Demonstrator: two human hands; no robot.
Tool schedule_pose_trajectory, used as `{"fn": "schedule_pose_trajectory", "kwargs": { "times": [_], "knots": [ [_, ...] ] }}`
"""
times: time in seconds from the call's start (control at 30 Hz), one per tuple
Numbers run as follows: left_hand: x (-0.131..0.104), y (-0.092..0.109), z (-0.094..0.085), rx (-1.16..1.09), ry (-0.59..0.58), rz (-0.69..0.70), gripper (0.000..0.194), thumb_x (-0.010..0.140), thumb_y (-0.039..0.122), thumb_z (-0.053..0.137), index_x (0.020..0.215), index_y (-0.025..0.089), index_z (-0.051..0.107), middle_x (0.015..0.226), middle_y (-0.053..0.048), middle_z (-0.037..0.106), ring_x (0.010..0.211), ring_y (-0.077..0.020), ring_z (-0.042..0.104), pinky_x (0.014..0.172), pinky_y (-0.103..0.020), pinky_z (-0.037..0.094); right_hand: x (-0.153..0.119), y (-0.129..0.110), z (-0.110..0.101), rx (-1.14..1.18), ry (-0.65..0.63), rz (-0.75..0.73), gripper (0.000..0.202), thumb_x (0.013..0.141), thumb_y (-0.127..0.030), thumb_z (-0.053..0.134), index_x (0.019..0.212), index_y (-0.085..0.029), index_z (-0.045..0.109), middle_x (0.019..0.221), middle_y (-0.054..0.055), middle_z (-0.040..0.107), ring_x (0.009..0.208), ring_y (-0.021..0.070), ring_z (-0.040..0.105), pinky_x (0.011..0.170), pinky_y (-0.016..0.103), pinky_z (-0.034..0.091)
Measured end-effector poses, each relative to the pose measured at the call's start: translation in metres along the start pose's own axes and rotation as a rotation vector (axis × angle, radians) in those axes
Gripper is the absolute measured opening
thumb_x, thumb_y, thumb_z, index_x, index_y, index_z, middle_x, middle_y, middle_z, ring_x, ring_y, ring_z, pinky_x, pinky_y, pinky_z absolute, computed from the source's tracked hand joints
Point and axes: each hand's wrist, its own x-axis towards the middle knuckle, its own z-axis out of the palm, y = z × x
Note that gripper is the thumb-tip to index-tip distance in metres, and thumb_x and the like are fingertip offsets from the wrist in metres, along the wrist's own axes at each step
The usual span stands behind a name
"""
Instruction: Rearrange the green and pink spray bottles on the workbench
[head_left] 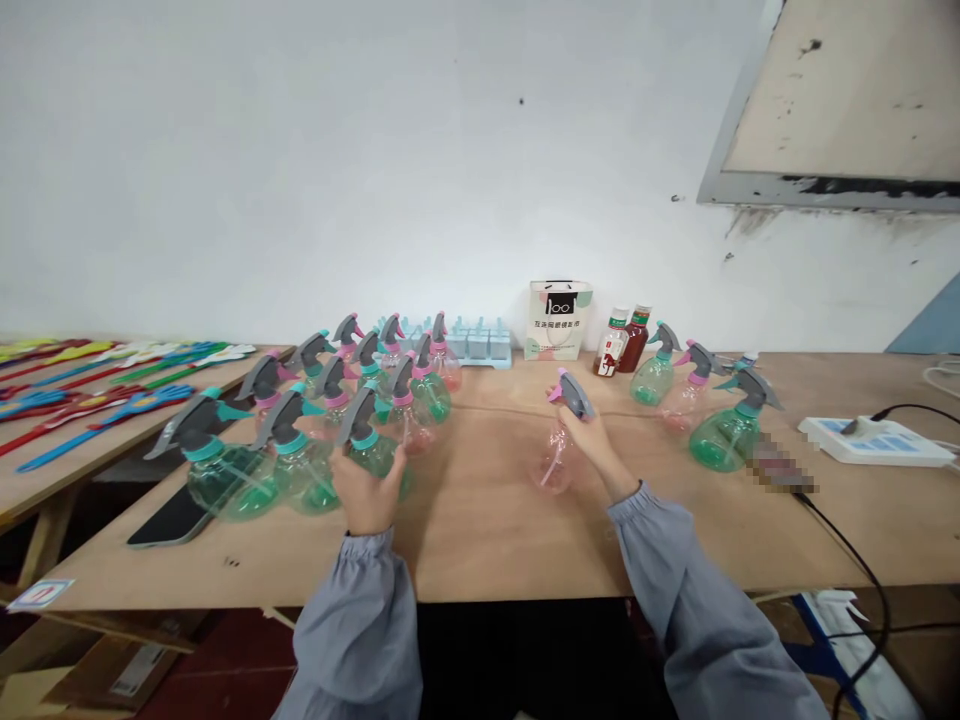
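Observation:
My left hand (369, 490) is closed around the lower body of a green spray bottle (377, 450) at the front right of a group. That bottle has a grey trigger head and a teal collar. My right hand (589, 435) grips a pink spray bottle (553, 462) near its neck, below the grey head with pink trigger. The fingers on its far side are partly hidden. Left of my left hand stand more green bottles (304, 475) in rows, mixed with pink ones such as the pink bottle (411, 425).
At right stand a clear green bottle (651, 380), another pink bottle (684, 402) and a darker green bottle (721, 440). Behind are a paper bag (559, 345), two drink bottles (619, 345) and a blue mold (487, 347). A phone (171, 518) and a power strip (877, 442) lie at the sides.

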Motion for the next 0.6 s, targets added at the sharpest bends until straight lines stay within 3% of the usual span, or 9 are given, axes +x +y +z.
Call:
{"fn": "schedule_pose_trajectory", "kwargs": {
  "times": [0.1, 0.2, 0.37, 0.5, 0.6],
  "knots": [
    [-0.012, 0.007, 0.007, 0.016, -0.109, -0.002, 0.068, 0.078, 0.057, 0.071, 0.129, 0.018, 0.051, 0.110, -0.017, 0.060, 0.114, -0.0421, 0.059, 0.096, -0.066, 0.047, 0.002, -0.006, -0.003, 0.140, -0.083, 0.138, 0.041, 0.069, -0.037, 0.077, 0.108, -0.026, 0.073, 0.114, 0.005, 0.077, 0.117, 0.0263, 0.067, 0.098, 0.041, 0.053],
    [-0.022, 0.030, 0.018, -0.065, -0.280, 0.134, 0.060, 0.080, 0.056, 0.071, 0.124, 0.017, 0.055, 0.104, -0.015, 0.062, 0.106, -0.0386, 0.062, 0.091, -0.059, 0.051, 0.005, -0.011, -0.001, 0.263, -0.151, 0.219, 0.045, 0.064, -0.037, 0.081, 0.106, -0.026, 0.074, 0.112, 0.006, 0.078, 0.118, 0.0267, 0.068, 0.095, 0.037, 0.054],
    [-0.017, 0.060, 0.065, -0.259, -0.527, 0.253, 0.066, 0.081, 0.054, 0.072, 0.133, 0.019, 0.050, 0.119, -0.016, 0.063, 0.117, -0.0342, 0.061, 0.101, -0.053, 0.050, 0.012, -0.015, 0.005, 0.313, -0.176, 0.279, 0.043, 0.062, -0.034, 0.074, 0.105, -0.026, 0.074, 0.107, 0.004, 0.080, 0.109, 0.0254, 0.072, 0.079, 0.031, 0.055],
    [-0.009, 0.052, 0.102, -0.296, -0.534, 0.169, 0.070, 0.082, 0.053, 0.071, 0.136, 0.017, 0.045, 0.126, -0.018, 0.061, 0.124, -0.0343, 0.059, 0.106, -0.053, 0.047, 0.017, -0.013, 0.010, 0.320, -0.198, 0.283, 0.040, 0.058, -0.031, 0.071, 0.097, -0.026, 0.073, 0.101, 0.003, 0.080, 0.101, 0.0239, 0.073, 0.073, 0.028, 0.053],
    [-0.013, 0.043, 0.111, -0.298, -0.493, 0.123, 0.072, 0.082, 0.053, 0.071, 0.138, 0.016, 0.044, 0.129, -0.020, 0.059, 0.126, -0.0343, 0.058, 0.108, -0.053, 0.046, 0.022, -0.007, 0.013, 0.310, -0.210, 0.268, 0.028, 0.057, -0.031, 0.068, 0.084, -0.023, 0.071, 0.084, 0.004, 0.079, 0.089, 0.0240, 0.074, 0.070, 0.029, 0.053]
  ]
}}
